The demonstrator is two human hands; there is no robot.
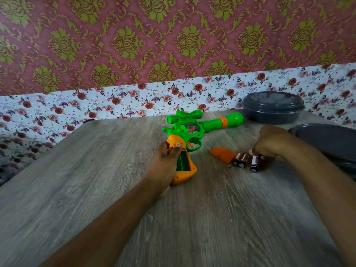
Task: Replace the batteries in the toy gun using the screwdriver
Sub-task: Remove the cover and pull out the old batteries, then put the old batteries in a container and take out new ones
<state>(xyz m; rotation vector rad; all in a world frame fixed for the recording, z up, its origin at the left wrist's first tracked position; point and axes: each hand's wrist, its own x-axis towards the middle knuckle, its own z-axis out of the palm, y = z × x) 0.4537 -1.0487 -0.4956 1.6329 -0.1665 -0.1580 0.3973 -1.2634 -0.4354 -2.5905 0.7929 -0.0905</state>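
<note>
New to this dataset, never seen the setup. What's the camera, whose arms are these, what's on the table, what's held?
There is no robot here. The single picture comes from a wide-angle camera worn on a person's head, looking forward and down, so the two arms reaching in are the wearer's own.

The left hand grips the orange handle of the toy gun, which lies on the wooden table. The handle's battery bay is open and looks empty.

The cover lies on the table beside the gun. Next to it lie two batteries side by side. The right hand is closing its fingertips on a third battery.

Grey dishes stand at the right. No screwdriver is in view.
</note>
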